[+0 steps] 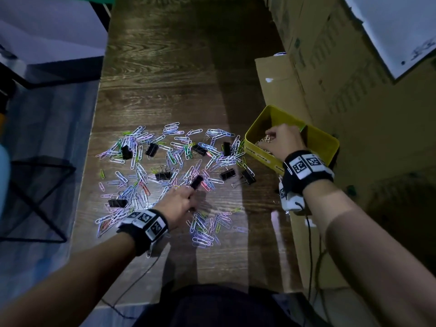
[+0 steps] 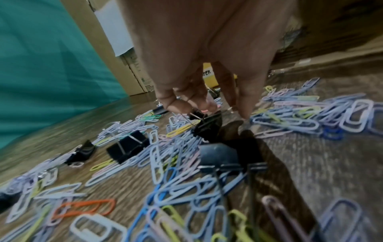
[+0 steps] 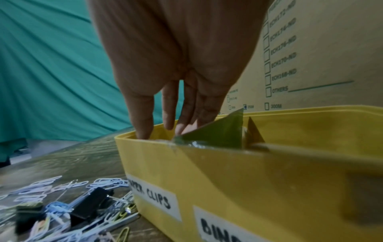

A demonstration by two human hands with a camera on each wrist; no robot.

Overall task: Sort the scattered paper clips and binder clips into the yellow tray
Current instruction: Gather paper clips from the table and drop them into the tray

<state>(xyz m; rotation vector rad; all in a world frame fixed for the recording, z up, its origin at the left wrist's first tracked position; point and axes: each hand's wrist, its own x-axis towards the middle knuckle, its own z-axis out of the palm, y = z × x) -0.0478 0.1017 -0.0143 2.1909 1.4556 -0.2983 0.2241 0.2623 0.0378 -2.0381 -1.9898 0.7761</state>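
Colored paper clips (image 1: 219, 133) and several black binder clips (image 1: 151, 149) lie scattered over the dark wooden table (image 1: 165, 79). My left hand (image 1: 191, 190) reaches into the pile. Its thumb and forefinger (image 2: 180, 106) pinch the wire handle of a black binder clip (image 2: 207, 126), also seen from the head (image 1: 197, 181). The yellow tray (image 1: 259, 154) stands at the right, labeled for paper clips and binder clips (image 3: 228, 180). My right hand (image 1: 269, 138) dips into its left, paper-clip compartment with straight fingers (image 3: 170, 114); their tips are hidden behind the rim.
Cardboard boxes (image 1: 330, 67) stand right behind the tray and along the table's right side. A divider (image 3: 223, 131) splits the tray. A black wire rack (image 1: 35, 197) stands beyond the table's left edge. A cable (image 1: 309, 244) trails from my right wrist.
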